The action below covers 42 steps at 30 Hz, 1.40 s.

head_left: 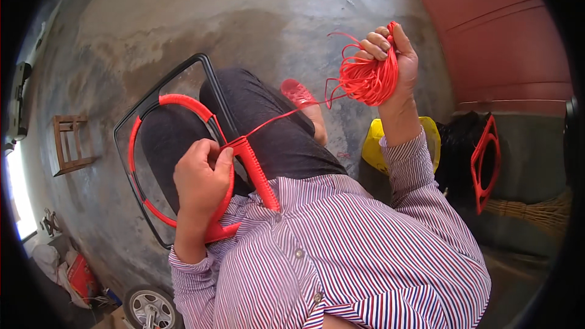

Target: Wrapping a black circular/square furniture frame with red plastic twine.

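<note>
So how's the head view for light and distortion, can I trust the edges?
Head view: strong fisheye, the floor curves and the corners go black, so don't trust the edges. Daylight blows out at the far left rim. The middle is evenly lit and sharp: left hand on the red-wrapped frame, right hand holding the red cord bundle, the strand between them crisp.

Between my two grips the taut red cord (274, 120) and my knee (268, 116) block the way, while bare concrete floor (244, 12) lies open far ahead, a wooden stool (70, 143) far left.
</note>
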Available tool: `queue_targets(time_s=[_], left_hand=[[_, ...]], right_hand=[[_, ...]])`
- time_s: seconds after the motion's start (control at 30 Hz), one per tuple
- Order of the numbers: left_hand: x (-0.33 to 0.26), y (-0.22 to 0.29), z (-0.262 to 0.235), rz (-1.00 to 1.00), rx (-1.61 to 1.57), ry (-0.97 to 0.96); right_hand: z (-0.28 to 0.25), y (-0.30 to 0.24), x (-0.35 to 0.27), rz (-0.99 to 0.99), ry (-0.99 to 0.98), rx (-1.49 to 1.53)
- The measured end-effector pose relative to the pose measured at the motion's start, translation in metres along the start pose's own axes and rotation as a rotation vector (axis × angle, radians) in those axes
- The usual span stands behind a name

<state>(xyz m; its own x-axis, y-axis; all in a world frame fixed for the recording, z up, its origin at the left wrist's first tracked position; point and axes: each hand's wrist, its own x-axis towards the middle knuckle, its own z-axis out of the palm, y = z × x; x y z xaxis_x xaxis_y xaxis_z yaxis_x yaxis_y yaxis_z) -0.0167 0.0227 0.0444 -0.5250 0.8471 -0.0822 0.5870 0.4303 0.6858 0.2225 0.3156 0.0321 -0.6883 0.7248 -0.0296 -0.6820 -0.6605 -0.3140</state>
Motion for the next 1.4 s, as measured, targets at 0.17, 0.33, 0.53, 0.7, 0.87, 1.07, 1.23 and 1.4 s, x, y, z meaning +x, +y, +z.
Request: queue_targets(time_s=[0.17, 0.33, 0.53, 0.7, 0.87, 1.07, 1.23, 1.4], left_hand=[[0.01, 0.032, 0.005, 0.228, -0.223, 0.119], [0.027, 0.067, 0.029, 0.332, -0.414, 0.028], [0.036, 0.063, 0.055, 0.356, -0.485, -0.018], [0.039, 0.05, 0.05, 0.222, -0.557, 0.056], [0.044, 0.039, 0.045, 0.017, -1.012, -0.068], [0.048, 0.031, 0.045, -0.085, -1.288, -0.159], [0.047, 0.036, 0.044, -0.021, -1.135, -0.162], [0.047, 0.031, 0.048, -0.004, -0.901, -0.268]], right_hand=[[0.014, 0.045, -0.002, 0.02, -0.01, -0.03], [0.029, 0.083, -0.002, 0.056, -0.084, -0.114], [0.046, 0.115, -0.003, 0.063, -0.029, -0.175], [0.051, 0.126, -0.008, 0.015, 0.027, -0.427], [0.039, 0.12, -0.016, 0.038, -0.156, -1.029], [0.038, 0.127, -0.018, 0.125, -0.125, -1.036], [0.041, 0.129, -0.018, 0.059, -0.036, -0.811], [0.042, 0.131, -0.022, 0.186, 0.105, -0.476]])
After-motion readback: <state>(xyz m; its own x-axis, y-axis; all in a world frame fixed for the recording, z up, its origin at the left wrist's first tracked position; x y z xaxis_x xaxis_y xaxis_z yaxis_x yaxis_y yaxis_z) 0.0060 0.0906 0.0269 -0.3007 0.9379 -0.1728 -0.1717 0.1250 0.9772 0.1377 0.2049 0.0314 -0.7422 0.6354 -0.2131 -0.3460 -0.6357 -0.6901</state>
